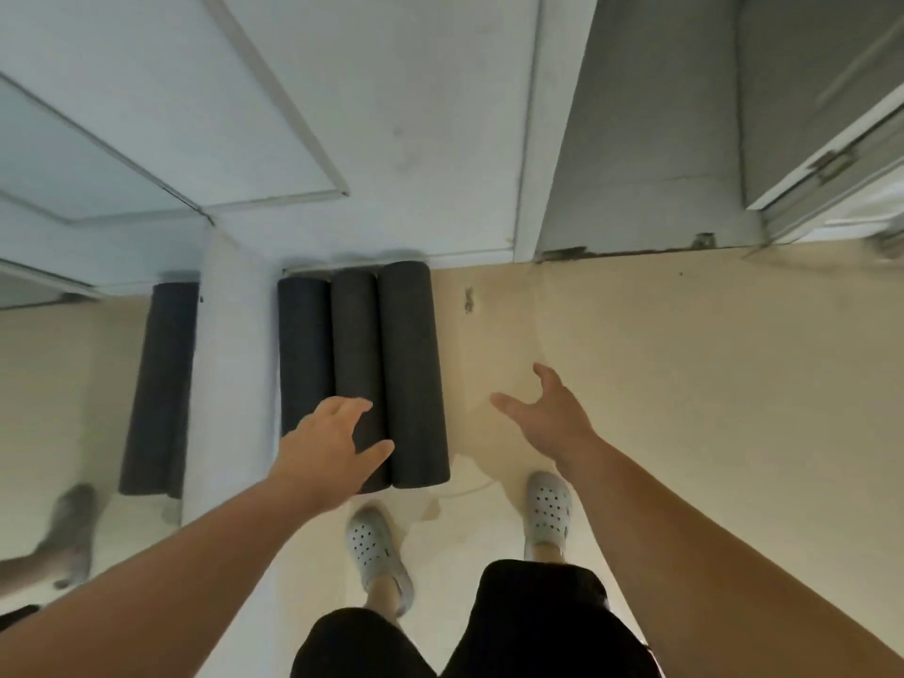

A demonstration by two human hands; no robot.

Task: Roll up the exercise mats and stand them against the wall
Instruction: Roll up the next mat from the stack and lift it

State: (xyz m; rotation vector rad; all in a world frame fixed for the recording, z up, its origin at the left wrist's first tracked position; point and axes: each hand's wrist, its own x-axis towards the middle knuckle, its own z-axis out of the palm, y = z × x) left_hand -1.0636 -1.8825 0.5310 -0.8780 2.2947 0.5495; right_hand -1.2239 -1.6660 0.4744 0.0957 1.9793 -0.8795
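Head view, looking steeply down: nearest, at 6 o'clock, two pale shoes (pixel 376 545) are planted on the beige floor (pixel 685 384), toes turned to the wall.

Just beyond them the hands are held well apart. The left hand (pixel 332 442), at 9 o'clock of the feet, is laid on the top end of the middle mat (pixel 356 345) with fingers and thumb spread over it. It is not closed round the mat, and how hard it presses cannot be told. The touch is judged to be a steadying one, so that the roll is kept from tipping or uncoiling. The right hand (pixel 548 413), at 1 o'clock of the feet, is spread, holds nothing and is poised over bare floor, probably for balance.

Three dark rolled mats (pixel 413 364) are stood side by side, touching, at 11 o'clock. Their long axes are upright. In this view they run from 6 to 12 o'clock, with the top ends toward the camera and the bottom ends at the foot of the wall (pixel 391 139). They are packed together, probably so that each is propped by the next. A white pillar (pixel 230 359) is set at 9 o'clock of them, and past it a mirror (pixel 73 384) repeats one roll.

The task is judged nearly done.
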